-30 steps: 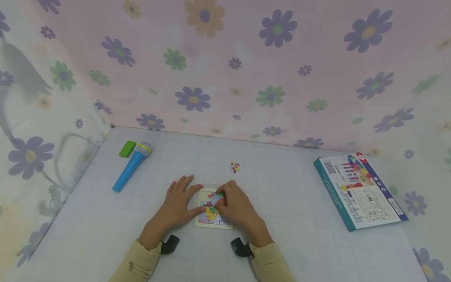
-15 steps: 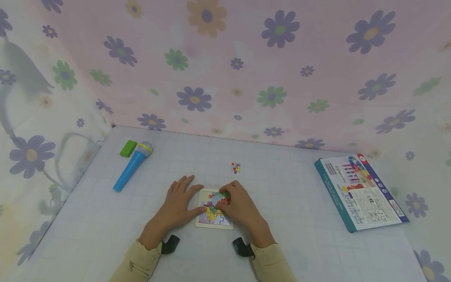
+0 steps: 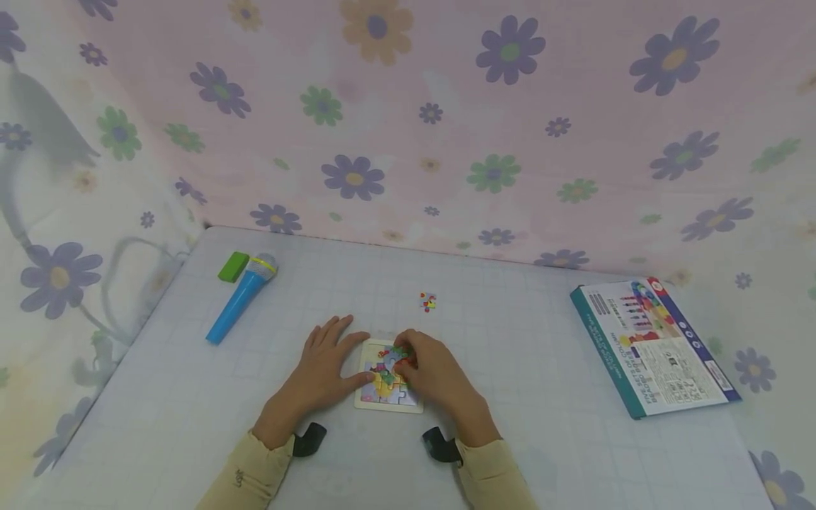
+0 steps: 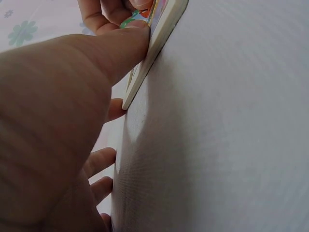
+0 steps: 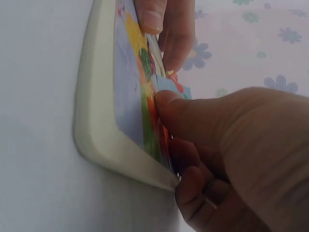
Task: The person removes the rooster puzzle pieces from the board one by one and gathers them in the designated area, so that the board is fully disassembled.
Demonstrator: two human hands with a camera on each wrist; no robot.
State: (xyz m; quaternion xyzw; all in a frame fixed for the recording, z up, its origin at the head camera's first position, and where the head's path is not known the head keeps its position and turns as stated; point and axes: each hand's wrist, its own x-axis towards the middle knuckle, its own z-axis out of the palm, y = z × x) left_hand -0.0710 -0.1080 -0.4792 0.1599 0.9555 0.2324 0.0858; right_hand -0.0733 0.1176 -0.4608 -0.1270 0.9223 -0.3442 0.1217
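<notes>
A small jigsaw puzzle in a cream frame (image 3: 389, 406) lies flat on the table, several of its colourful pieces set inside. The left hand (image 3: 321, 372) is spread at its left side, thumb on the puzzle's left part and the index fingertip at the upper left corner. Over the upper right part, the right hand (image 3: 436, 372) pinches a light blue piece (image 5: 166, 84) between thumb and curled fingers; in the right wrist view this piece stands tilted above the others. One loose piece (image 3: 428, 302) with red and yellow print lies behind the frame.
A blue toy microphone (image 3: 237, 304) and a green block (image 3: 234, 267) lie at the table's back left. A flat printed box (image 3: 656, 347) rests on the right side. Flowered cloth hangs behind the table.
The right hand has shifted very slightly over the puzzle's upper right part, its fingers still bent. The left hand holds its place at the frame.
</notes>
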